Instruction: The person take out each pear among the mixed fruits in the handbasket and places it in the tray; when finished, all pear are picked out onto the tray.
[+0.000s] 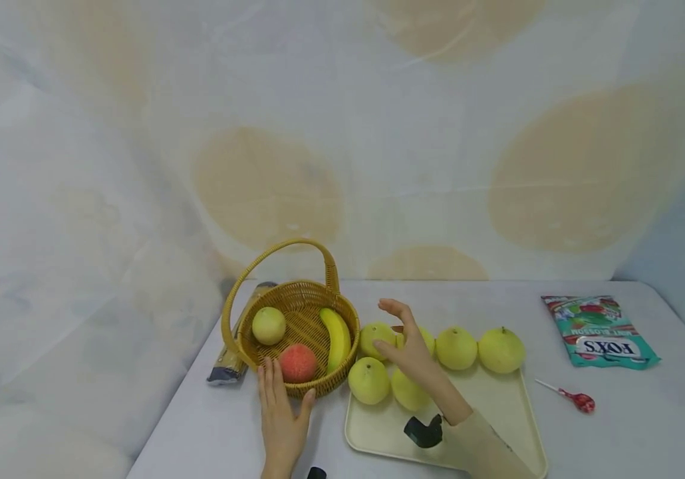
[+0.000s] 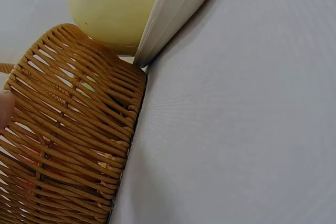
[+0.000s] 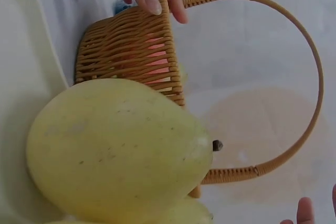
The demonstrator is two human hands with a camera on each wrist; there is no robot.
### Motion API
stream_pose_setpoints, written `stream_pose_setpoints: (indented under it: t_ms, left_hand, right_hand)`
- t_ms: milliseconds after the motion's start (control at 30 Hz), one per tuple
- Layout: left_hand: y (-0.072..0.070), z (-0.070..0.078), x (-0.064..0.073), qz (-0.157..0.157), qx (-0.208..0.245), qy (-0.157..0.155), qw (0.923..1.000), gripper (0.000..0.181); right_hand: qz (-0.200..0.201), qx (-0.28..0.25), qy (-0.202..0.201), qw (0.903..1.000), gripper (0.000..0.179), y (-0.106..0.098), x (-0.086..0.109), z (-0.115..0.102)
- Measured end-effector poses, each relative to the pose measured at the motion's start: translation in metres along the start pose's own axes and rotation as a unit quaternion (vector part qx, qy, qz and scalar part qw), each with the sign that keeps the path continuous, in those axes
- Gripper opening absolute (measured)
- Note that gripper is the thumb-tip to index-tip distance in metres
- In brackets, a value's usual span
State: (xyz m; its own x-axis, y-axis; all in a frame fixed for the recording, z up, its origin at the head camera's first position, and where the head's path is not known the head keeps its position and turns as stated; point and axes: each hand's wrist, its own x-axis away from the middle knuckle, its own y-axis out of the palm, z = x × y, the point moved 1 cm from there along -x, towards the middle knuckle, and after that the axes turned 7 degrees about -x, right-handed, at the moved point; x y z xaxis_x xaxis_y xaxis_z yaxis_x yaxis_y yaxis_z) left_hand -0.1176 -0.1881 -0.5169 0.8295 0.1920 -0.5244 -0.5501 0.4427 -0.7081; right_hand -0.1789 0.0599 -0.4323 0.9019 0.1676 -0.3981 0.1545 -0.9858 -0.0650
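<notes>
A wicker basket (image 1: 302,388) with a tall handle holds a banana (image 1: 336,338), a red peach-like fruit (image 1: 298,363) and a round pale-yellow fruit (image 1: 269,325). My left hand (image 1: 282,419) rests at the basket's near rim, fingers extended and thumb apart; in the right wrist view its fingertips (image 3: 152,4) touch the rim. Over the pomelos my right hand (image 1: 411,352) is raised, thumb and fingers spread around nothing. Several yellow-green pomelos (image 1: 369,380) sit on a cream tray (image 1: 390,442); one pomelo (image 3: 121,145) fills much of the right wrist view, right beside the basket.
A gold-and-dark packet (image 1: 229,366) lies left of the basket, partly behind it. On the right of the white table are a teal Fox's candy bag (image 1: 602,336) and a red lollipop (image 1: 583,402). A patterned cloth (image 1: 414,166) hangs behind the table.
</notes>
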Motion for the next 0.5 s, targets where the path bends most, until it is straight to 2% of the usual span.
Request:
stream_pose_setpoints:
  t_ms: [100,267,367,500]
  left_hand:
    - [0.001,0.0,0.0,-0.003,0.0,0.0,1.0,0.091]
    - [0.001,0.0,0.001,0.003,-0.001,0.011,0.9999,0.089]
    - [0.001,0.0,0.001,0.003,-0.002,0.011,0.9999,0.088]
    - [0.0,0.0,0.001,-0.002,0.003,0.004,1.0,0.088]
  right_hand:
    - [-0.022,-0.012,-0.003,0.9997,0.065,0.01,-0.013,-0.002]
    - [-0.053,-0.024,0.025,0.998,0.062,0.028,-0.032,-0.005]
    - [-0.072,-0.053,0.053,0.9945,0.058,0.038,-0.042,-0.006]
    - [-0.1,-0.109,0.086,0.9852,0.055,0.05,-0.054,-0.004]
